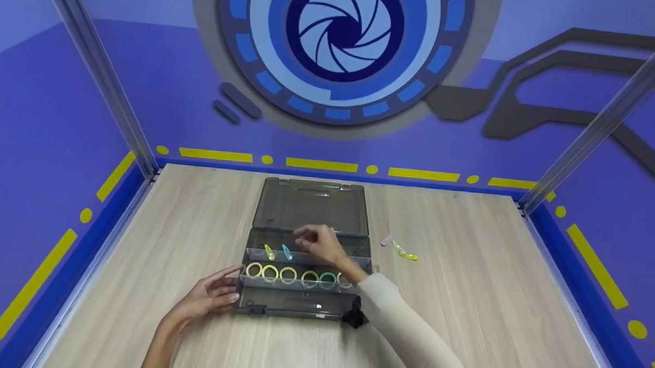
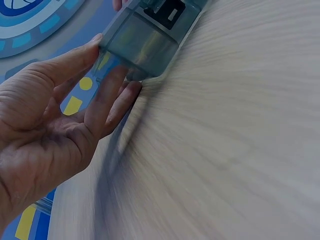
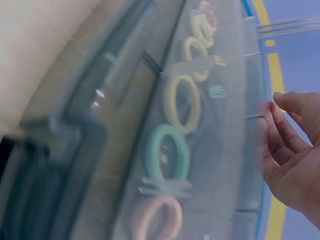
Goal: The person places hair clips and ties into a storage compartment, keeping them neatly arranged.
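A grey see-through organizer box (image 1: 301,303) lies with its lid (image 1: 313,208) folded back. Several pale ring-shaped hair ties (image 1: 288,275) stand in its middle row, also a green hair tie (image 3: 168,152). Behind them are a yellow hair clip (image 1: 269,251) and a blue hair clip (image 1: 287,252). My left hand (image 1: 206,298) touches the box's left end, its fingers mostly extended. Above the back row hovers my right hand (image 1: 321,245), fingers loosely bent near the divider; nothing shows between them.
Pink (image 1: 386,240), pale green (image 1: 398,247) and yellow hair clips (image 1: 409,256) lie on the wooden table right of the box. A black bunched item (image 1: 354,314) is at the box's front right corner. Blue walls surround the table's back and sides.
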The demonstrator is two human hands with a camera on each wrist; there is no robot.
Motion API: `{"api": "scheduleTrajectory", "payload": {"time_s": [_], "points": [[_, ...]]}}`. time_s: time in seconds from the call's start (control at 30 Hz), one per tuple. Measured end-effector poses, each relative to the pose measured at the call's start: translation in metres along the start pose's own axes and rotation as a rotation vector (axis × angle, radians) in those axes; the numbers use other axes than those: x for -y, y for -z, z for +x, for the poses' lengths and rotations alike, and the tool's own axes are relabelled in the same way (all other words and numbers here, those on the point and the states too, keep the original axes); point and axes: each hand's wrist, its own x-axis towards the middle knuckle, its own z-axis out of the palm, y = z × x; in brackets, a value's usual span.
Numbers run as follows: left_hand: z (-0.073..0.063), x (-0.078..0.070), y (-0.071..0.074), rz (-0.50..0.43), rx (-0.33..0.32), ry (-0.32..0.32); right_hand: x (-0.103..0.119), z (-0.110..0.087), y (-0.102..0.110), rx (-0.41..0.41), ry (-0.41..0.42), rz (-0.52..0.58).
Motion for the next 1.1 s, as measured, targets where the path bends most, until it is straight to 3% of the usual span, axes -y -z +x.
{"api": "scheduleTrajectory", "payload": {"time_s": [0.27,0.6,0.83,1.1], "points": [[0.005,0.001,-0.004,-0.006,0.010,0.003,0.004,-0.011,0.035,-0.022,0.065,-0.010],[0.001,0.000,0.000,-0.011,0.008,-0.008,-0.009,-0.018,0.068,-0.101,0.098,0.002],[-0.003,0.000,0.001,0.011,-0.021,0.009,-0.022,-0.030,0.091,-0.087,0.026,-0.021],[0.000,0.000,0.000,0.011,-0.006,0.010,-0.047,-0.055,0.126,-0.140,-0.079,-0.034]]}}
